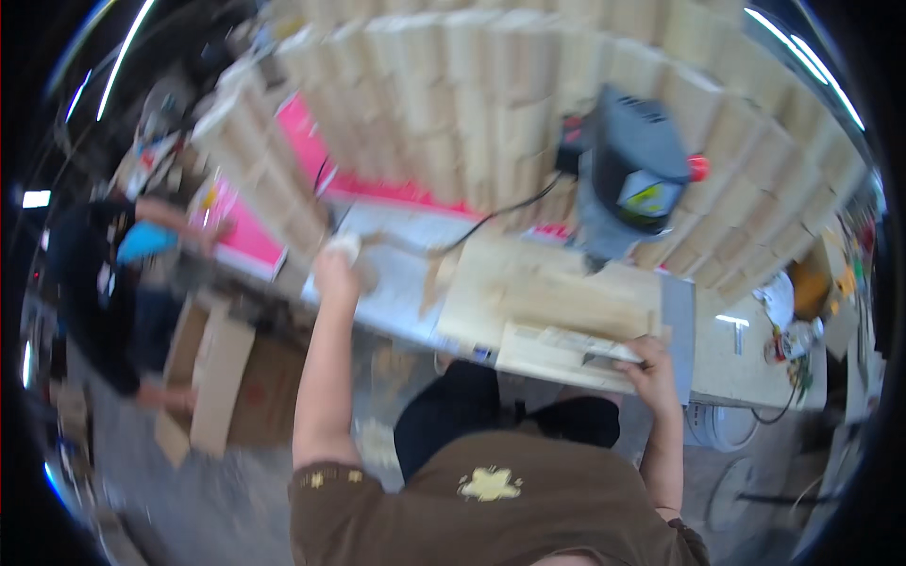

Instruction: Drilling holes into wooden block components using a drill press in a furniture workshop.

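My left hand (336, 275) is closed on a small white round thing (344, 247) over the pale grey tabletop (396, 300). Blur hides what kind of thing it is. My right hand (651, 364) is at the near edge of the work surface, its fingers closed on a thin tool (613, 357) with a dark part and a light part; its kind is unclear. The tool lies over a pale wooden piece (547, 351), which rests at the front of a wooden board (481, 288). Above the board stands a grey drill-press-like machine (628, 174) with a red knob.
Rows of stacked pale wooden blocks (453, 94) wall the back, standing partly on pink sheets (406, 193). A black cable (500, 212) runs from the machine. At left, a person (94, 283) in dark clothes reaches to a cardboard box (222, 377). A white bucket (722, 426) stands below right.
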The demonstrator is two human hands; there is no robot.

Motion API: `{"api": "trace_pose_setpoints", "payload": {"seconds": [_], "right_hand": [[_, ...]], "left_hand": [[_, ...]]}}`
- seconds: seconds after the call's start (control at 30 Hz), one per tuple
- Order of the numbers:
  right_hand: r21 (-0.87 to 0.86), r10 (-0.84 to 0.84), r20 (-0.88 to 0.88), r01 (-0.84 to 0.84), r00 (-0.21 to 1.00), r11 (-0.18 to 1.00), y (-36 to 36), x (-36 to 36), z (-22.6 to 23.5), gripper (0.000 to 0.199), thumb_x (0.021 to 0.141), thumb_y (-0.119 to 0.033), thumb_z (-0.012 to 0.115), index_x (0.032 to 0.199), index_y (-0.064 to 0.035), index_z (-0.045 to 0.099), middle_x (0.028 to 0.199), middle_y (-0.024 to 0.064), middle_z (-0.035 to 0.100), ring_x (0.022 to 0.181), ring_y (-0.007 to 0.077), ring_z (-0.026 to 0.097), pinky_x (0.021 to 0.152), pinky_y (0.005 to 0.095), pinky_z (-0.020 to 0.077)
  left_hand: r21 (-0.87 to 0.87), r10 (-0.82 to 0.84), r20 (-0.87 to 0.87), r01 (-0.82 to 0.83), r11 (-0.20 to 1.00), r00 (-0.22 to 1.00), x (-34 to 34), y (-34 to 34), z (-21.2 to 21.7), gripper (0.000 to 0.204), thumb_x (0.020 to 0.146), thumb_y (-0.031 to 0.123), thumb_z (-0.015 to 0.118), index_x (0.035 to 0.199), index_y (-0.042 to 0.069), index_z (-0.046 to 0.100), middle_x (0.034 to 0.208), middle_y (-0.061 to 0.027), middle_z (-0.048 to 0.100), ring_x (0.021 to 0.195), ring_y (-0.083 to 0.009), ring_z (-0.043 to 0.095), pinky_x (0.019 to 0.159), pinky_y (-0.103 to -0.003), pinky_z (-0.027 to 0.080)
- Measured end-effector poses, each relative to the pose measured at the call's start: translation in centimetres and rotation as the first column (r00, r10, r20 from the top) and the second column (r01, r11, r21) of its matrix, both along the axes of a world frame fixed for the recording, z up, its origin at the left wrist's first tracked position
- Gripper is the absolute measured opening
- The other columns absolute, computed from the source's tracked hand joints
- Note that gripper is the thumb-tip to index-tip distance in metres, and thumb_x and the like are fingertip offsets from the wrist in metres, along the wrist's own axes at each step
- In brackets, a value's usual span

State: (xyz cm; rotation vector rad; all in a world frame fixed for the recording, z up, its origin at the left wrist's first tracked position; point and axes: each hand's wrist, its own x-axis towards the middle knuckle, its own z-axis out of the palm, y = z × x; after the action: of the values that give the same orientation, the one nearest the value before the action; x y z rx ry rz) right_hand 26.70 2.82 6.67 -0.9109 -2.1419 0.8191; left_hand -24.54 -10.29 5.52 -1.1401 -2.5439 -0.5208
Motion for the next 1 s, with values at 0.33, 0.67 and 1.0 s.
{"api": "trace_pose_setpoints", "payload": {"seconds": [0.33,0.67,1.0], "right_hand": [[0.148,0.043,0.001,-0.043,0.999,0.988,-0.5,0.8,0.9,0.031,0.065,-0.014,0.077,0.093,-0.0068,0.067,0.081,0.0091,0.061,0.079,0.0294,0.057,0.071,0.0372,0.0462],[0.008,-0.004,-0.159,0.005,0.987,1.0,-0.7,0.4,0.3,0.028,0.064,-0.011,0.078,0.088,-0.0028,0.067,0.076,0.0092,0.06,0.071,0.0251,0.059,0.067,0.0346,0.0479],[-0.197,-0.156,-0.464,0.07,0.872,0.978,-1.6,0.8,-5.8,0.035,0.067,-0.005,0.08,0.097,-0.0015,0.061,0.091,0.0093,0.066,0.087,0.0166,0.062,0.078,0.0304,0.0492]], "left_hand": [[-0.079,-0.081,-0.1,0.074,0.994,0.992,1.7,-2.1,1.3,0.043,0.062,0.006,0.071,0.104,0.002,0.059,0.101,-0.0154,0.054,0.098,-0.0354,0.05,0.083,-0.043,0.046],[0.453,-0.564,-0.22,0.595,0.664,0.796,7.4,10.2,21.0,0.055,0.067,0.015,0.077,0.115,0.002,0.054,0.095,-0.0113,0.052,0.084,-0.0239,0.051,0.076,-0.034,0.044],[0.578,-0.57,-0.222,0.578,0.576,0.791,15.4,32.4,37.2,0.075,0.07,0.04,0.075,0.127,0.002,0.045,0.113,-0.0176,0.055,0.103,-0.029,0.056,0.089,-0.038,0.045]]}}
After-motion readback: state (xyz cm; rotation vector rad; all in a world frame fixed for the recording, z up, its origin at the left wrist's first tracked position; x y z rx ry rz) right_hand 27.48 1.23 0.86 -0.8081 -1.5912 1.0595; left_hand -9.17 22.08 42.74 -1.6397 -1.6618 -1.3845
